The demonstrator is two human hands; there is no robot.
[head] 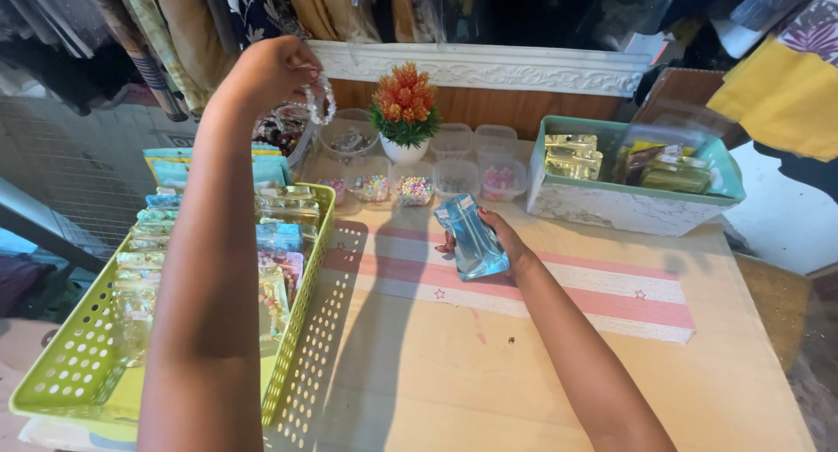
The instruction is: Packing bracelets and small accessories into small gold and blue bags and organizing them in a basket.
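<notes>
Head view: left grip (278,70) around beaded bracelet (320,100), right grip (493,240) clasping shiny blue pouch (470,237) above striped table (541,365).

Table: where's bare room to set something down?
Free: table front, below the pink-striped mat, right of the green basket. Crowded: back row of bead tubs around the plant, and the teal box.

Green basket (310,325) w/ packets at left. Potted plant (403,111) by bead tubs (415,186). Teal box (611,203) w/ gold pouches (572,157) at right.

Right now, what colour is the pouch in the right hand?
Shiny light blue pouch, held by the right hand; head view.
</notes>
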